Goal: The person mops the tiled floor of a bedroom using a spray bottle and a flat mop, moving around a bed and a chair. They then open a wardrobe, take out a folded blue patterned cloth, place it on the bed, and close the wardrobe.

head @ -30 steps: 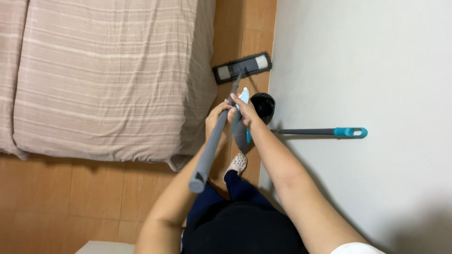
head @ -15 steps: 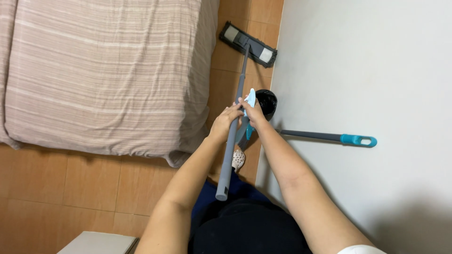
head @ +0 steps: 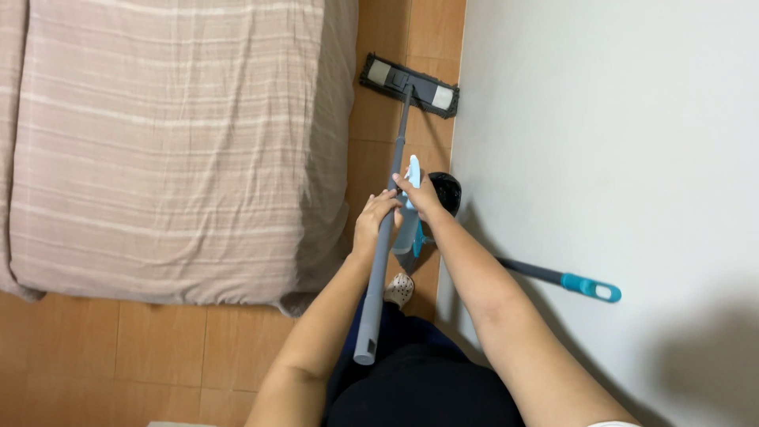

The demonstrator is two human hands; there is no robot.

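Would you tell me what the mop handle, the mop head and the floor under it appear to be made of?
Mop handle: a smooth matte grey tube, metal or plastic; the look leaves it open. Both the left hand and right hand grip it. Mop head: a flat dark plate, probably plastic, with lighter patches that look like fabric. Floor: orange-brown planks with visible seams, likely wood or laminate.

mop head [head: 409, 85]: a second ago it lay close in front of the hands, square to the view; now it sits farther out along the wooden floor [head: 379, 150], tilted, near the wall [head: 601, 142].
mop pole [head: 385, 225]: it slanted off to the left; now it runs nearly straight, its grey end nearer the body.
left hand [head: 373, 222]: slid further down the pole.
right hand [head: 419, 195]: moved a little out ahead of the left.
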